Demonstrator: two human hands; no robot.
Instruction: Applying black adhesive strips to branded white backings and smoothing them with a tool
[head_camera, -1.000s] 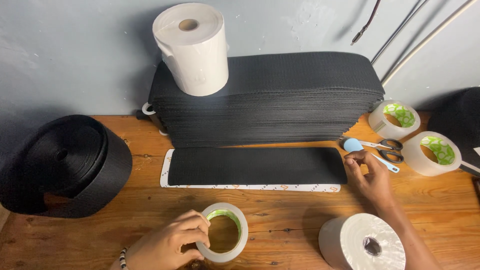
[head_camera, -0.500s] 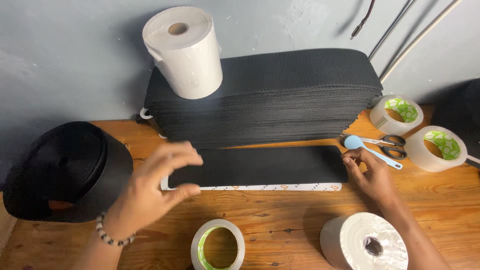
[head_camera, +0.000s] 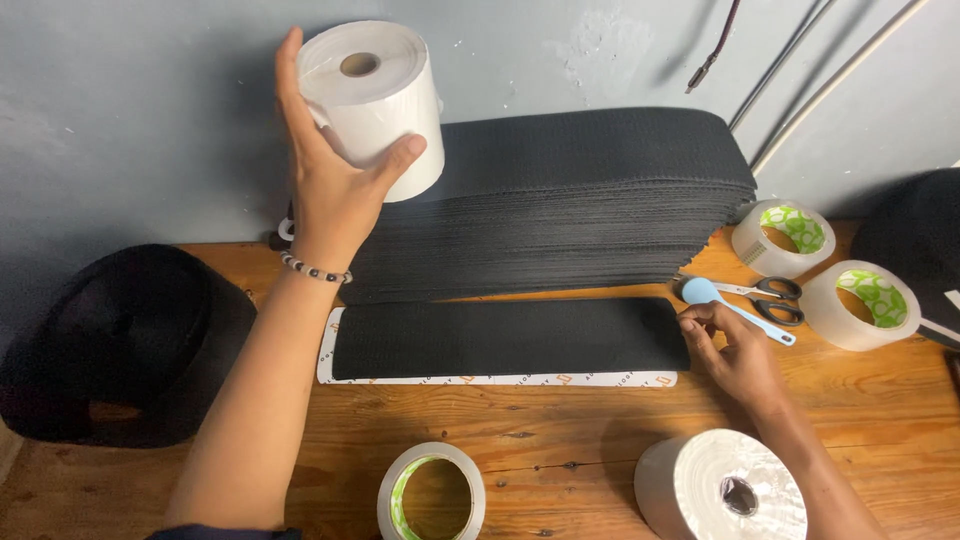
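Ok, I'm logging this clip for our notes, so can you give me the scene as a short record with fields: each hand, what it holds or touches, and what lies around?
surface: wooden table against a grey wall
left hand: grips the white paper roll, which sits on the stack of black strips
right hand: fingertips on the right end of the single black strip lying on a white backing sheet
near right hand: scissors, two tape rolls, second white paper roll
front edge: tape roll with green core
far left: black webbing coil
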